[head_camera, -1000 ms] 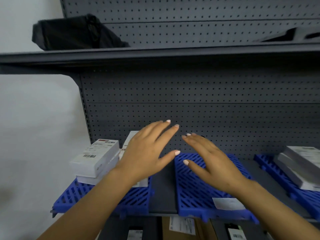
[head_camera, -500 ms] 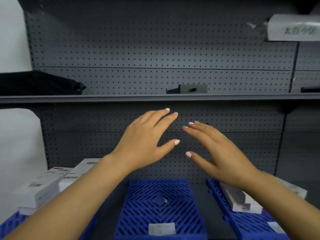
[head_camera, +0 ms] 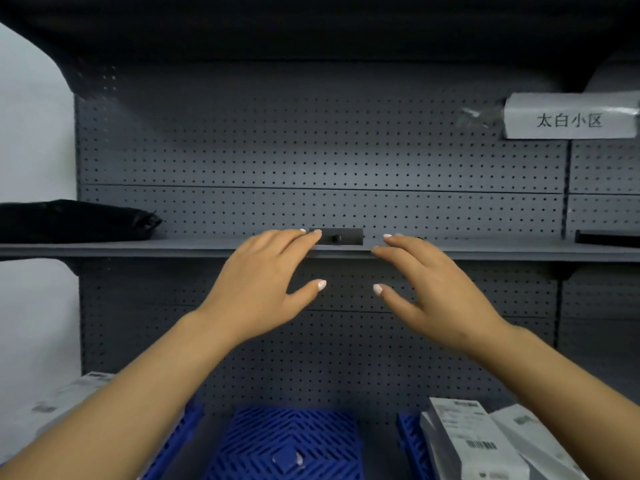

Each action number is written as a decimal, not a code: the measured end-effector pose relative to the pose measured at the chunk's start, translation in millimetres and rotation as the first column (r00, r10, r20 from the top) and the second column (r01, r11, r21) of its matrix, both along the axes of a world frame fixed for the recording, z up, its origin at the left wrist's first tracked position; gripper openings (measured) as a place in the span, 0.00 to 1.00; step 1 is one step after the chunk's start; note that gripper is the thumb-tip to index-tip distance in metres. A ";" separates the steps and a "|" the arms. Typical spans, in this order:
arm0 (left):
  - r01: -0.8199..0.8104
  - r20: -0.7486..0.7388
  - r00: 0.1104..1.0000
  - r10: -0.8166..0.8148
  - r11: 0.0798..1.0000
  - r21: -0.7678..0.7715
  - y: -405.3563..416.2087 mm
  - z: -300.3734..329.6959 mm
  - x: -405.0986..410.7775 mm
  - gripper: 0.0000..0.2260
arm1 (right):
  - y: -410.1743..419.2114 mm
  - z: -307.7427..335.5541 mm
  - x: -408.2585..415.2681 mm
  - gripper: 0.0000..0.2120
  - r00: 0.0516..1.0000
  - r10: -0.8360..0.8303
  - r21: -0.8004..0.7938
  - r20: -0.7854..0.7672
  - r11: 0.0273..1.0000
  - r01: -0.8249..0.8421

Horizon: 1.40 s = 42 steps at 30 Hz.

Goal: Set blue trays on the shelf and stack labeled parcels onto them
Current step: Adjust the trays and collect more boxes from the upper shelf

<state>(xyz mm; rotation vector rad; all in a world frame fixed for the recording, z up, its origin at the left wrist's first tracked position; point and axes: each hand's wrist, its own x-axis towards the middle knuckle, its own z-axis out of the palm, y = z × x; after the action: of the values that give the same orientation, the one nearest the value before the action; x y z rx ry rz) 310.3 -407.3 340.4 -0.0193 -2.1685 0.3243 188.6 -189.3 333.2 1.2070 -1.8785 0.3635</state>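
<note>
My left hand (head_camera: 263,282) and my right hand (head_camera: 436,289) are raised side by side in front of the upper shelf (head_camera: 138,249), fingers spread and holding nothing. Their fingertips reach the shelf's front edge on either side of a small dark bracket (head_camera: 341,236). Low in the view a blue grid tray (head_camera: 287,445) lies on the lower shelf without parcels on it. A second blue tray (head_camera: 410,441) to its right carries white labeled parcels (head_camera: 467,441). At the left, another blue tray (head_camera: 180,434) shows beside my forearm, with a white parcel (head_camera: 69,393) over it.
A black bag (head_camera: 76,220) lies at the left end of the upper shelf, and a dark flat item (head_camera: 606,237) sits at its right end. A white paper sign (head_camera: 568,116) hangs on the grey pegboard back wall (head_camera: 311,150). White wall shows at the left.
The view has tilted upward from the lower shelf to the upper one. Both hands have risen with it and moved apart, now at the upper shelf's edge.
</note>
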 end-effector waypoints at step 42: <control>0.245 -0.227 0.950 -0.213 0.962 0.121 52.2 -86.4 70.4 0.18 | 29.0 -77.6 76.5 0.18 0.964 0.261 -0.230 -0.053 0.936 -0.266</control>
<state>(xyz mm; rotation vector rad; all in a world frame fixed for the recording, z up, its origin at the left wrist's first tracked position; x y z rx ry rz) 380.7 -355.1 254.0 -0.1466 -1.9489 0.0289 265.1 -160.3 255.5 1.2945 -1.6034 0.6972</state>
